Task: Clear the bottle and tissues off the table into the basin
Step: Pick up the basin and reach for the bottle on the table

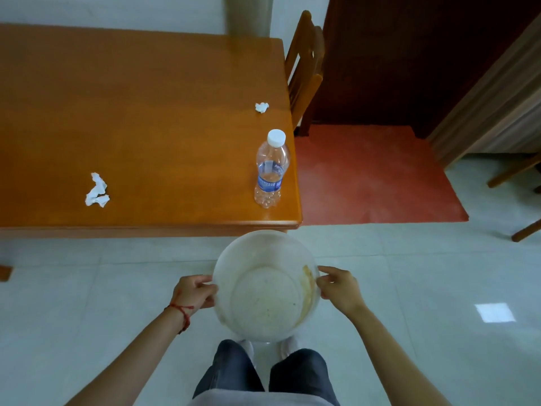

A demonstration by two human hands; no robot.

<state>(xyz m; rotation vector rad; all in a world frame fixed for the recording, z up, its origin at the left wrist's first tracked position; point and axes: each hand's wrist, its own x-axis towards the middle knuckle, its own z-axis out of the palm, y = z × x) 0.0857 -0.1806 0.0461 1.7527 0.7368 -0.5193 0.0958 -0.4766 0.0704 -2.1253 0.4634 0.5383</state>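
Observation:
A clear plastic water bottle with a white cap and blue label stands upright near the right front corner of the wooden table. One crumpled white tissue lies at the table's front left. A smaller tissue ball lies farther back by the right edge. I hold a translucent white basin with brown stains in front of the table's front edge, over the floor. My left hand grips its left rim and my right hand grips its right rim. Nothing lies inside the basin.
A wooden chair stands against the table's right side. A red mat covers the floor to the right, beside a dark wooden door. More chair legs show at the far right. My legs and shoes are below the basin.

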